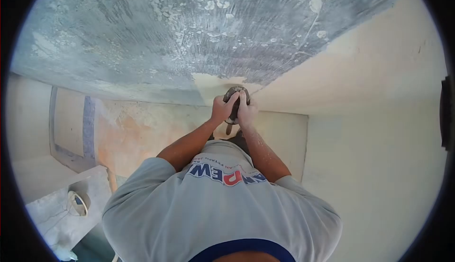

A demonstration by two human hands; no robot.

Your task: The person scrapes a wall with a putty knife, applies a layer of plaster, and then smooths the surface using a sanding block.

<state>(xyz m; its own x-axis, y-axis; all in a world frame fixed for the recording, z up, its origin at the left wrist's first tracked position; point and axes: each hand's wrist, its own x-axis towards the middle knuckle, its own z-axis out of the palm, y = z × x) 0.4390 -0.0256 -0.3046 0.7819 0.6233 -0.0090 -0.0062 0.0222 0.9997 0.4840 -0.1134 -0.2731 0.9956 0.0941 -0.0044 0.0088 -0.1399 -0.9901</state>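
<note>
Both hands are closed on a dark, dust-marked oval object [232,116], whose exact kind I cannot tell. My left hand [222,109] grips its left side and my right hand [247,110] its right, with the thumbs close together on top. White powder coats my right hand and forearm. A short brown handle-like piece [229,129] shows just below the object. Right behind the hands is a cream patch [208,84] at the lower edge of a rough grey-blue wall surface [142,34], which is dotted with pale flakes.
A smooth cream wall [369,72] runs along the right. At left, a blue-grey strip [89,127] borders a pale panel [68,124]. A whitish board [57,212] at lower left bears a round pale container [77,203]. Orange-stained flooring [128,136] lies left of my arms.
</note>
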